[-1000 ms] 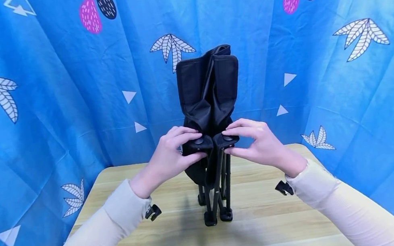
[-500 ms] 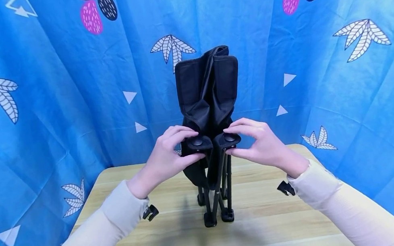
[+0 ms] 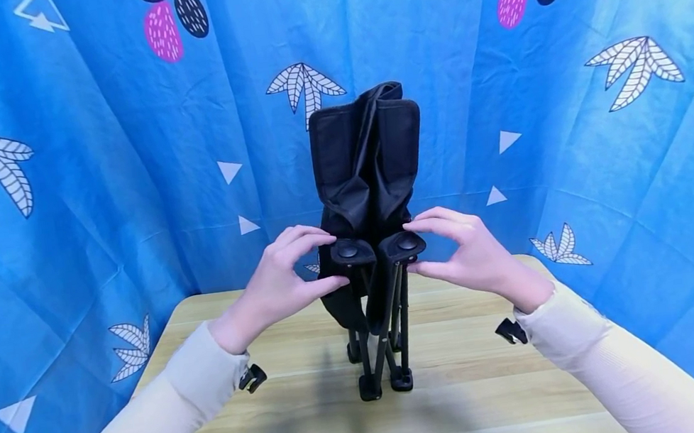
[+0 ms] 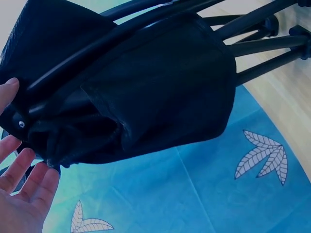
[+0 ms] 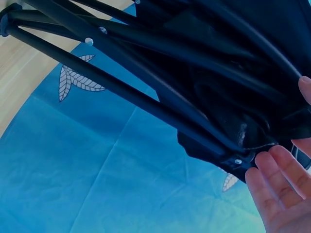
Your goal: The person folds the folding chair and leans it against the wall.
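Note:
A folded black camping chair (image 3: 369, 164) stands upright on the table, its fabric bunched between thin dark legs (image 4: 265, 46). Two rounded front corners with round studs, the left corner (image 3: 351, 252) and the right corner (image 3: 409, 244), sit side by side. My left hand (image 3: 273, 278) is beside the left corner, thumb below and fingers above, loosely parted. In the left wrist view its fingertips (image 4: 48, 177) are right at the fabric's edge. My right hand (image 3: 473, 255) mirrors it at the right corner, with relaxed fingers (image 5: 272, 170) next to a riveted leg end.
The light wooden table (image 3: 267, 418) carries the chair's dark feet (image 3: 370, 388). A blue patterned curtain (image 3: 118, 128) hangs close behind and along both sides of the table. Black buckles (image 3: 252, 378) hang at both cuffs.
My left hand has drawn back left from its corner and my right hand slightly right, their fingers loosening. The two chair corners have spread a little apart; the chair stays standing.

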Demonstrator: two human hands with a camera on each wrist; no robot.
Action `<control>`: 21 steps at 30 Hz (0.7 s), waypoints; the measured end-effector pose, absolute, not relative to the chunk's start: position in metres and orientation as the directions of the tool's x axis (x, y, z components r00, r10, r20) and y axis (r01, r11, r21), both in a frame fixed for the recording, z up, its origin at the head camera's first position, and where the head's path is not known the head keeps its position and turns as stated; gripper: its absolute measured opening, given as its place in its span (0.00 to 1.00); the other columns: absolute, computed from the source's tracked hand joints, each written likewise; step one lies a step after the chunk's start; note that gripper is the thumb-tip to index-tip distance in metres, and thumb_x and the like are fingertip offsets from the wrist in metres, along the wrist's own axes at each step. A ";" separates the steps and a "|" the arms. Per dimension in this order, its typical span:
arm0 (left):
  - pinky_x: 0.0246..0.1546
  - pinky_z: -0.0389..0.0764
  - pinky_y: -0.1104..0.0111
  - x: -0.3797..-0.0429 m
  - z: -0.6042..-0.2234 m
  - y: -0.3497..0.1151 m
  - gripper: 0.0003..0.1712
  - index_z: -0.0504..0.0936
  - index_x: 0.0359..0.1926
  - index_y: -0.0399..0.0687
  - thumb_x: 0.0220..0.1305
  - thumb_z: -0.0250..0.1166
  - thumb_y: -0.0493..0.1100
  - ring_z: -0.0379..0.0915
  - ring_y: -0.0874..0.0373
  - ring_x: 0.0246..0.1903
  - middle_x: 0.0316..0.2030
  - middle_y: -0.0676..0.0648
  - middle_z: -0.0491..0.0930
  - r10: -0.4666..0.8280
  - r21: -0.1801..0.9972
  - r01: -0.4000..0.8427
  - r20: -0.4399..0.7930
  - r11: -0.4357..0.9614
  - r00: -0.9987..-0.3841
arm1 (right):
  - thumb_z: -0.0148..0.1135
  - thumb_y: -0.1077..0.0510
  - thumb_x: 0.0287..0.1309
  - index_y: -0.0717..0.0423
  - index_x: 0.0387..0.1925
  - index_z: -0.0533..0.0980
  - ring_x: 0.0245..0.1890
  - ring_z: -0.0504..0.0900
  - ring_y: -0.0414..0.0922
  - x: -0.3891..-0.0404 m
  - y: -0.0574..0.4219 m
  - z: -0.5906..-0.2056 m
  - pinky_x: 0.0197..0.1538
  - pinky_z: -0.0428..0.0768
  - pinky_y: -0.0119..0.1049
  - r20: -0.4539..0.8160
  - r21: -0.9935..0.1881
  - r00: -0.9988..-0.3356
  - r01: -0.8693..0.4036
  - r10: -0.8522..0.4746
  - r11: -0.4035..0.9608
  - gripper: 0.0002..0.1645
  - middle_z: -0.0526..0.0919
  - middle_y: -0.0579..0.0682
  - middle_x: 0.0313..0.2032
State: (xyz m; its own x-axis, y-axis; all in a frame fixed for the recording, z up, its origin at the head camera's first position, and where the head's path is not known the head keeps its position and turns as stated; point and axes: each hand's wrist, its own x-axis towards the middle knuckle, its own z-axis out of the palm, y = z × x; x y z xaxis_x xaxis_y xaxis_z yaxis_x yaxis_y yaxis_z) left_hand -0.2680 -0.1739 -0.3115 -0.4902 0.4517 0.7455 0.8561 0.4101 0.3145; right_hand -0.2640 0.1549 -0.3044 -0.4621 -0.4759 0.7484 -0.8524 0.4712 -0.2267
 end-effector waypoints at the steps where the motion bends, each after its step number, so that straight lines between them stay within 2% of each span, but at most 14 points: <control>1: 0.59 0.86 0.51 -0.268 -0.312 -0.175 0.32 0.89 0.57 0.42 0.50 0.89 0.41 0.82 0.47 0.58 0.55 0.43 0.88 0.451 0.316 0.853 0.743 0.415 -0.495 | 0.90 0.63 0.43 0.61 0.57 0.87 0.52 0.89 0.54 -0.264 0.156 -0.305 0.62 0.79 0.24 0.748 -0.224 -0.463 -0.850 -0.475 0.476 0.35 0.90 0.55 0.52; 5: 0.55 0.87 0.50 -0.269 -0.316 -0.182 0.32 0.89 0.57 0.42 0.50 0.89 0.41 0.82 0.47 0.57 0.55 0.43 0.87 0.440 0.328 0.838 0.734 0.437 -0.517 | 0.91 0.61 0.42 0.59 0.57 0.87 0.50 0.89 0.52 -0.265 0.160 -0.307 0.60 0.80 0.24 0.745 -0.224 -0.472 -0.842 -0.470 0.490 0.37 0.90 0.54 0.51; 12: 0.52 0.88 0.51 -0.270 -0.320 -0.190 0.32 0.89 0.57 0.43 0.51 0.89 0.42 0.83 0.49 0.54 0.55 0.44 0.87 0.428 0.354 0.813 0.714 0.462 -0.554 | 0.91 0.62 0.40 0.61 0.56 0.87 0.42 0.83 0.47 -0.269 0.166 -0.311 0.47 0.83 0.31 0.748 -0.243 -0.482 -0.839 -0.456 0.487 0.37 0.90 0.52 0.44; 16: 0.50 0.87 0.53 -0.271 -0.322 -0.194 0.32 0.89 0.58 0.42 0.51 0.89 0.42 0.83 0.50 0.53 0.54 0.44 0.87 0.427 0.362 0.805 0.705 0.469 -0.566 | 0.91 0.63 0.42 0.61 0.56 0.87 0.41 0.83 0.44 -0.270 0.169 -0.313 0.45 0.85 0.36 0.745 -0.243 -0.491 -0.830 -0.451 0.502 0.35 0.90 0.52 0.44; 21: 0.50 0.88 0.54 -0.271 -0.327 -0.198 0.32 0.88 0.59 0.42 0.53 0.88 0.43 0.83 0.49 0.53 0.55 0.44 0.87 0.425 0.379 0.783 0.681 0.493 -0.597 | 0.90 0.62 0.44 0.60 0.56 0.87 0.41 0.83 0.44 -0.270 0.173 -0.316 0.44 0.86 0.38 0.734 -0.259 -0.518 -0.811 -0.439 0.524 0.34 0.90 0.52 0.44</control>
State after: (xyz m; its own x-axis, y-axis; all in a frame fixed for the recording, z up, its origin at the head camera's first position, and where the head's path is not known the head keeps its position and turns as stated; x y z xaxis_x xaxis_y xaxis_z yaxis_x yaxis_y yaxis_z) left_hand -0.2709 -0.1979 -0.3268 -0.5971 0.4247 0.6805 0.7829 0.4934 0.3790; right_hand -0.2699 0.1728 -0.3156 -0.5178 -0.4391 0.7342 -0.8115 0.5239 -0.2590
